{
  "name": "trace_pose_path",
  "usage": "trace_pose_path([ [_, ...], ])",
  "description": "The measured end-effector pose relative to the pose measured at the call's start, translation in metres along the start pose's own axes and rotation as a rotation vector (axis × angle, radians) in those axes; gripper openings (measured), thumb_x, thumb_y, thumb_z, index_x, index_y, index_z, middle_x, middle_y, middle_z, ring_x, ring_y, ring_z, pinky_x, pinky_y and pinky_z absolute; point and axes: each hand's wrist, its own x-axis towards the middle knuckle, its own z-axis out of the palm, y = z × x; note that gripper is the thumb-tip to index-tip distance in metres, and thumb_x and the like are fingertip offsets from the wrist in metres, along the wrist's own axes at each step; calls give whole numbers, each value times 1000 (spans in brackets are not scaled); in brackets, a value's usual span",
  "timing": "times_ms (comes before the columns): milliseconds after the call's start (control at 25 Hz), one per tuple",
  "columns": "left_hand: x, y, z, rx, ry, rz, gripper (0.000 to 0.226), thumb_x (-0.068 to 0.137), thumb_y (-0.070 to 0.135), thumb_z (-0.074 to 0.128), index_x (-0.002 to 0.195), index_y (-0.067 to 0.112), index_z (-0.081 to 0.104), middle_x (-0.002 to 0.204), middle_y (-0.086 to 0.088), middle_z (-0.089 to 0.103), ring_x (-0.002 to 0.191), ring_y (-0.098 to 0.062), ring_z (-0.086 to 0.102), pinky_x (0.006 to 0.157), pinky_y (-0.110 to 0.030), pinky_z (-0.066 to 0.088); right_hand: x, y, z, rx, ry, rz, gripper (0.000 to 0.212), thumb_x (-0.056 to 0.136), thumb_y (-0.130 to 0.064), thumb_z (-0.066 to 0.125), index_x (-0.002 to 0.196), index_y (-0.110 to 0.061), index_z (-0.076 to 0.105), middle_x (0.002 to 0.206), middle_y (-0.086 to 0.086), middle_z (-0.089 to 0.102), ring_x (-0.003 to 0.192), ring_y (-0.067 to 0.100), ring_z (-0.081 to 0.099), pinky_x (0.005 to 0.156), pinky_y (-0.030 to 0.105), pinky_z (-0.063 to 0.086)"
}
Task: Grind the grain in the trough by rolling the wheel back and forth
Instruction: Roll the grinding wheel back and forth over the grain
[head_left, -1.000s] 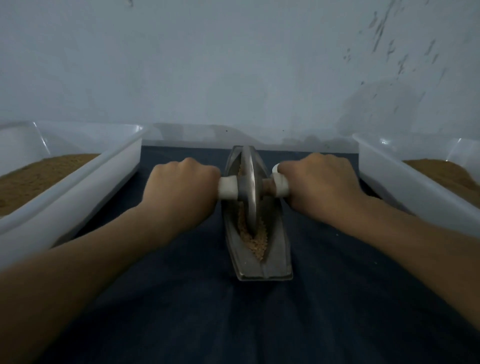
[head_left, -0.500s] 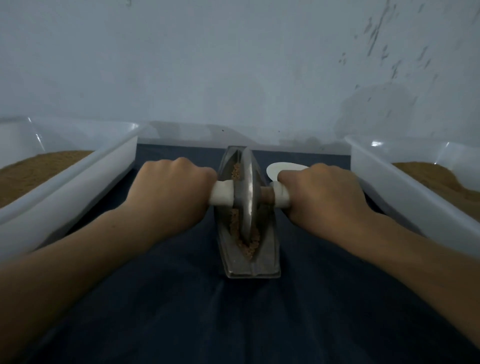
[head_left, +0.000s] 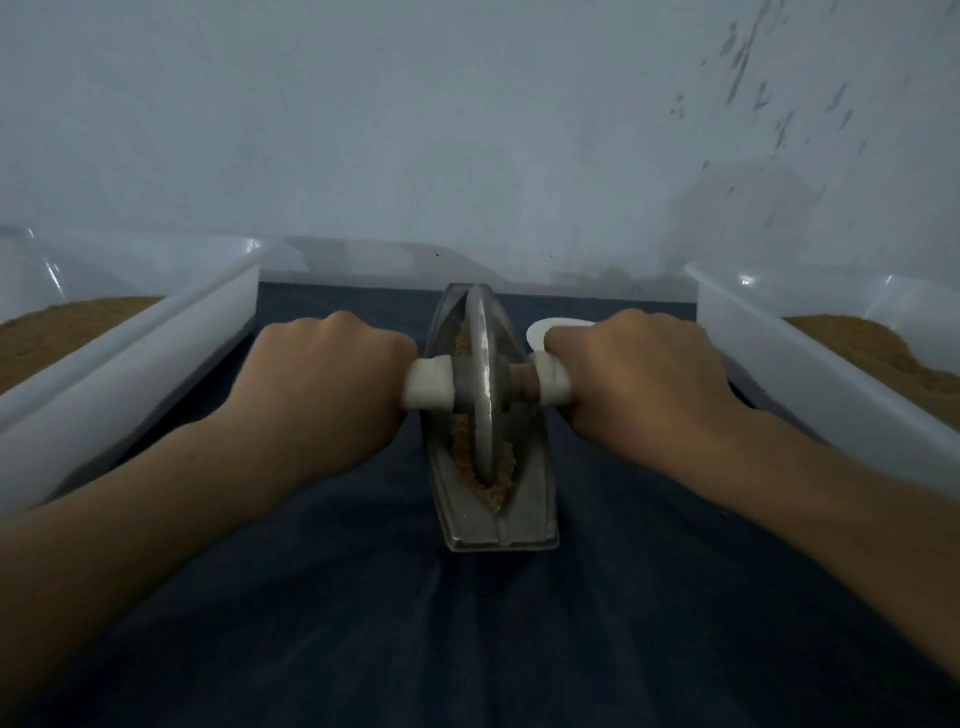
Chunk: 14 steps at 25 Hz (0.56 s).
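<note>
Wheel mid-trough, both fists on its axle grips.
The left hand and right hand curl their fingers round the white grips. Grain heaps at the near end of the narrow trough. Uneven pressure could tip the trough on the dark cloth or push grain over its low lip. White bins flank it, clear of the knuckles, with a wall beyond.

white bins flank trough, wall behind

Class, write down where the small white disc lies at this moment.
In the head view, the white disc lies on the dark cloth right of the trough, partly hidden behind the right hand.
</note>
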Motion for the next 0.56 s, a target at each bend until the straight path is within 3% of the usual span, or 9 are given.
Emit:
trace_pose_path([
  [80,5,2,10,25,-42,-56,31,67,35,65,65,33,34,56,12,14,43,-14,16,47,-18,12,8,-2,8,-47,-39,45,39,60,-27,78,69,-32,41,53,-14,28,41,11,26,48,17,13],
  [160,26,9,24,61,-156,-171,14,82,31,62,74,28,51,61,6,33,50,-21,41,48,-28,27,35,-6,23,-67,-125,118,20,78,-27,74,79,-28,54,65,-3,51,57,24,52,49,24,25],
  [200,41,9,30,49,-200,-208,5,88,29,60,85,25,59,69,2,45,63,-27,55,54,-32,34,49,-7,27,-45,-180,165,10,86,-29,70,88,-25,61,78,2,61,71,28,61,54,28,32],
  [280,67,7,30,21,-289,-224,14,93,26,55,102,22,65,91,-5,61,85,-31,64,63,-36,41,64,-6,32,-9,-286,228,16,92,-36,66,102,-23,65,98,7,67,89,31,65,65,33,40],
  [320,70,7,25,13,-312,-207,15,92,26,56,103,23,65,94,-5,62,86,-30,64,64,-36,41,63,-4,29,11,-318,228,17,92,-37,66,102,-24,65,99,5,67,88,29,63,66,33,41],
  [400,50,5,16,-9,-281,-146,7,88,32,60,93,29,64,82,1,57,70,-24,59,57,-32,38,42,0,18,15,-287,152,13,87,-33,68,91,-29,56,84,-1,61,70,23,54,57,31,37],
  [440,33,3,13,-34,-214,-106,5,83,36,63,82,33,59,70,7,49,56,-17,48,51,-28,32,26,0,13,-19,-205,86,22,81,-30,70,82,-32,49,70,-6,53,58,20,46,50,28,30],
  [480,14,3,8,-34,-153,-60,15,76,38,66,72,34,51,60,11,37,46,-10,33,45,-22,23,12,-1,7,-55,-126,35,30,71,-29,72,76,-33,43,59,-10,41,48,16,36,46,24,22],
  [560,-1,-2,6,-40,-60,-30,29,64,41,66,63,36,38,54,16,17,43,-3,9,46,-14,10,6,0,3,-88,-33,11,35,58,-29,73,70,-34,40,51,-12,29,40,14,25,46,18,10],
])
